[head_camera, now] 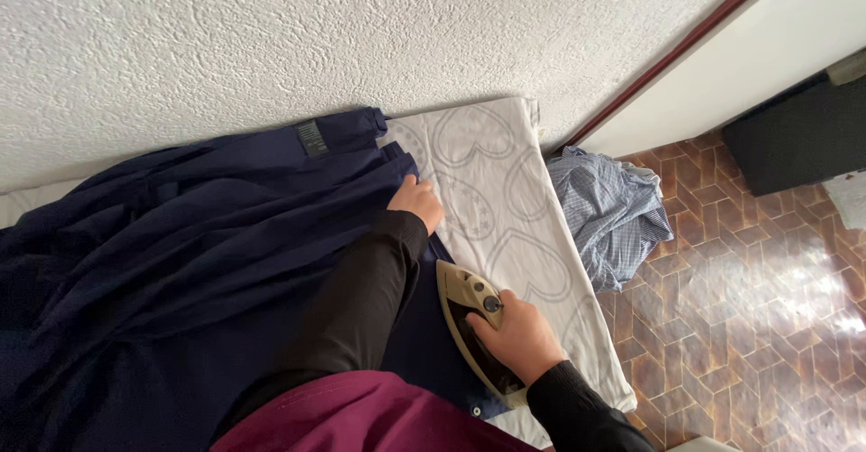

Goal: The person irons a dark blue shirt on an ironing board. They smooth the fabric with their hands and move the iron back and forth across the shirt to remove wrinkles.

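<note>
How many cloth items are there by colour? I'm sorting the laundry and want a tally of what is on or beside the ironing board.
Dark navy garment, spread on the board under the left hand: 1
Light blue checked garment, crumpled beside the board: 1
White board cover with grey heart outlines: 1
Total: 3

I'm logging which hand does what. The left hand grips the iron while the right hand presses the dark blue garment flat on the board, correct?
Not quite: the hands are swapped. The head view shows the right hand gripping the iron, while the left hand presses the dark blue garment flat on the board.
</note>
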